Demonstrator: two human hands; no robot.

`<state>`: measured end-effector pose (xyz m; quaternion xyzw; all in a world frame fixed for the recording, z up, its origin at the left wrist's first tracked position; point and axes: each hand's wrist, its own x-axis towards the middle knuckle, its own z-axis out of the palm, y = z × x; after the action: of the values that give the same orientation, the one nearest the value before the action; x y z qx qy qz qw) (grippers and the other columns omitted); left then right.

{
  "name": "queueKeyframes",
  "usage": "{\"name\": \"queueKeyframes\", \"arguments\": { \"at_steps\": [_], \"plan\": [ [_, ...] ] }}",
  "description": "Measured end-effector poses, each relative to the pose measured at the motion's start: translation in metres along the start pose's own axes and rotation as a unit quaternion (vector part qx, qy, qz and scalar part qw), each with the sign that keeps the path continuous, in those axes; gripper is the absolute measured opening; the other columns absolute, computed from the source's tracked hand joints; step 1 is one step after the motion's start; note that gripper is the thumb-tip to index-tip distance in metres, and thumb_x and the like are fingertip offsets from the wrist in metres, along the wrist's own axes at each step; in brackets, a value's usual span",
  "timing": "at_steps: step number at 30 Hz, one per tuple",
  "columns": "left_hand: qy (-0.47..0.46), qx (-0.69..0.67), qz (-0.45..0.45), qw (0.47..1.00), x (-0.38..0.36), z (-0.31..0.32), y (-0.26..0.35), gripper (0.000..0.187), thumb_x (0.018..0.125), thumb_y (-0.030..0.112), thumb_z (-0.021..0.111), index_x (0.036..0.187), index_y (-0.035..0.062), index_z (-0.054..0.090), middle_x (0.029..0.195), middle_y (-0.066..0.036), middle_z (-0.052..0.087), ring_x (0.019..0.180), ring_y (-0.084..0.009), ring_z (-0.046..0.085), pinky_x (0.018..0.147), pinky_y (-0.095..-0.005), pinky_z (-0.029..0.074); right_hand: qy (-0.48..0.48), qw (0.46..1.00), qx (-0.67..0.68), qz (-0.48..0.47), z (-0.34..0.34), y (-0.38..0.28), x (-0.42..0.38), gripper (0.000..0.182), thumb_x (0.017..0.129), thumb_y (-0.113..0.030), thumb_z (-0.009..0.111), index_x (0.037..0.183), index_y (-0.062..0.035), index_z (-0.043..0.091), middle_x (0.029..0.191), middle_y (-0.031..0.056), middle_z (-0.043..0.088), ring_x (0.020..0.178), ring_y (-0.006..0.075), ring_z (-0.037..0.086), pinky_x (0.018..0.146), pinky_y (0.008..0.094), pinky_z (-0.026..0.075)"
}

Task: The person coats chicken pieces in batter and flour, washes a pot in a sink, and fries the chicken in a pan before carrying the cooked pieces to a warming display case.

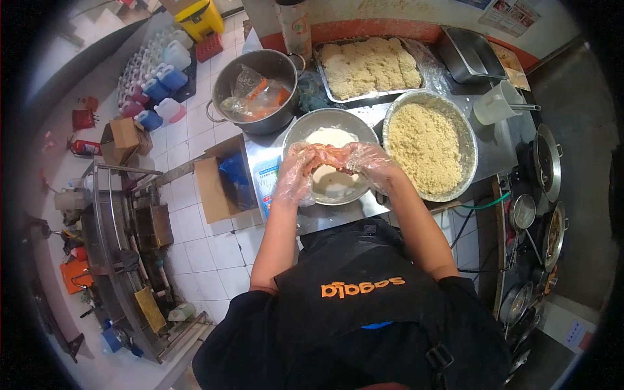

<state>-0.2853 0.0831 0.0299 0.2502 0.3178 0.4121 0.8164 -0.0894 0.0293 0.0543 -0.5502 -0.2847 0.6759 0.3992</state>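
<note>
Both of my hands wear clear plastic gloves and hold one piece of raw meat [330, 156] stretched between them. My left hand [297, 170] grips its left end, and my right hand [372, 166] grips its right end. Below the meat is a metal bowl [290, 138] with white batter [331, 179] in it. Right of the bowl, a large round pan [473, 153] holds pale yellow crumbs [426, 146]. Behind, a rectangular tray [338, 99] carries crumb-coated pieces [372, 67].
A large pot [227, 71] with plastic bags inside stands at the back left. A blue-and-white packet [265, 185] lies left of the bowl, beside a cardboard box [211, 195]. A clear jug [495, 104] and a steel container [471, 55] are at the back right.
</note>
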Motion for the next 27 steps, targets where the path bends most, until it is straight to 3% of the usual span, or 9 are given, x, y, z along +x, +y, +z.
{"name": "queueKeyframes", "arguments": {
  "at_steps": [4, 9, 11, 13, 16, 17, 19, 24, 27],
  "plan": [
    [0.033, 0.037, 0.022, 0.999, 0.007, -0.013, -0.006, 0.019, 0.087, -0.001, 0.053, 0.105, -0.0016, 0.048, 0.097, -0.012, 0.060, 0.083, -0.0148, 0.061, 0.073, -0.0250, 0.052, 0.055, 0.998, -0.014, -0.014, 0.008, -0.012, -0.005, 0.027, 0.075, -0.010, 0.074, 0.096, 0.0024, 0.062, 0.086, 0.0064, 0.064, 0.074, 0.0109, 0.058, 0.065, 0.0241, 0.048],
    [0.137, 0.378, 0.081, 0.912, 0.007, -0.028, 0.005, 0.016, 0.080, 0.003, 0.067, 0.093, -0.0016, 0.060, 0.086, -0.005, 0.064, 0.072, -0.0082, 0.056, 0.063, -0.0215, 0.047, 0.040, 0.996, -0.063, -0.047, 0.007, -0.025, 0.015, 0.018, 0.070, -0.014, 0.077, 0.080, -0.0016, 0.069, 0.077, 0.0036, 0.064, 0.072, 0.0126, 0.057, 0.061, 0.0262, 0.045],
    [0.179, 0.376, 0.086, 0.905, -0.001, -0.030, 0.017, 0.016, 0.079, 0.003, 0.067, 0.092, -0.0022, 0.063, 0.087, -0.004, 0.063, 0.074, -0.0088, 0.056, 0.067, -0.0225, 0.047, -0.063, 0.992, -0.019, -0.110, -0.001, -0.027, 0.030, 0.018, 0.072, -0.015, 0.075, 0.082, -0.0012, 0.069, 0.076, 0.0051, 0.065, 0.074, 0.0143, 0.060, 0.063, 0.0276, 0.047],
    [0.164, 0.379, 0.184, 0.892, -0.015, -0.033, 0.031, 0.015, 0.079, 0.002, 0.066, 0.093, -0.0026, 0.063, 0.087, -0.004, 0.063, 0.077, -0.0092, 0.056, 0.071, -0.0225, 0.047, -0.051, 0.989, -0.106, -0.094, -0.001, -0.031, 0.047, 0.022, 0.075, -0.022, 0.070, 0.082, -0.0012, 0.069, 0.078, 0.0100, 0.067, 0.072, 0.0187, 0.063, 0.066, 0.0306, 0.049],
    [0.176, 0.342, 0.182, 0.905, -0.037, -0.032, 0.049, 0.015, 0.079, 0.002, 0.068, 0.093, -0.0021, 0.063, 0.090, -0.005, 0.064, 0.080, -0.0099, 0.057, 0.075, -0.0232, 0.047, 0.074, 0.791, -0.591, -0.142, 0.025, -0.039, 0.057, 0.035, 0.076, -0.034, 0.060, 0.083, -0.0012, 0.069, 0.084, 0.0183, 0.067, 0.078, 0.0278, 0.065, 0.070, 0.0370, 0.051],
    [0.178, 0.314, 0.184, 0.914, -0.043, -0.034, 0.051, 0.013, 0.079, 0.001, 0.067, 0.091, -0.0014, 0.063, 0.089, -0.004, 0.063, 0.080, -0.0088, 0.056, 0.075, -0.0222, 0.046, 0.071, 0.790, -0.593, -0.141, 0.022, -0.015, 0.071, 0.035, 0.076, -0.034, 0.060, 0.083, -0.0012, 0.069, 0.084, 0.0183, 0.067, 0.078, 0.0278, 0.065, 0.070, 0.0370, 0.051],
    [0.177, 0.279, 0.192, 0.924, -0.051, -0.037, 0.051, 0.012, 0.079, 0.002, 0.068, 0.090, -0.0007, 0.063, 0.089, -0.004, 0.063, 0.080, -0.0087, 0.056, 0.075, -0.0222, 0.046, 0.193, 0.665, -0.708, -0.135, 0.009, 0.055, 0.106, 0.035, 0.077, -0.034, 0.056, 0.088, -0.0034, 0.068, 0.086, 0.0170, 0.067, 0.081, 0.0287, 0.065, 0.071, 0.0408, 0.051],
    [0.224, 0.283, 0.182, 0.914, -0.063, -0.049, 0.047, 0.011, 0.079, 0.001, 0.067, 0.089, 0.0001, 0.062, 0.089, -0.004, 0.063, 0.081, -0.0082, 0.056, 0.076, -0.0215, 0.047, 0.198, 0.647, -0.713, -0.181, 0.036, 0.088, 0.089, 0.035, 0.081, -0.034, 0.052, 0.086, -0.0035, 0.067, 0.086, 0.0155, 0.066, 0.081, 0.0280, 0.065, 0.075, 0.0416, 0.049],
    [0.240, 0.282, 0.186, 0.910, -0.067, -0.053, 0.045, 0.011, 0.079, 0.000, 0.067, 0.090, 0.0004, 0.062, 0.090, -0.004, 0.063, 0.081, -0.0079, 0.056, 0.075, -0.0213, 0.047, 0.143, 0.660, -0.729, -0.112, 0.038, 0.092, 0.094, 0.032, 0.086, -0.030, 0.047, 0.090, -0.0042, 0.066, 0.086, 0.0154, 0.066, 0.082, 0.0286, 0.064, 0.078, 0.0424, 0.047]
  ]
}}
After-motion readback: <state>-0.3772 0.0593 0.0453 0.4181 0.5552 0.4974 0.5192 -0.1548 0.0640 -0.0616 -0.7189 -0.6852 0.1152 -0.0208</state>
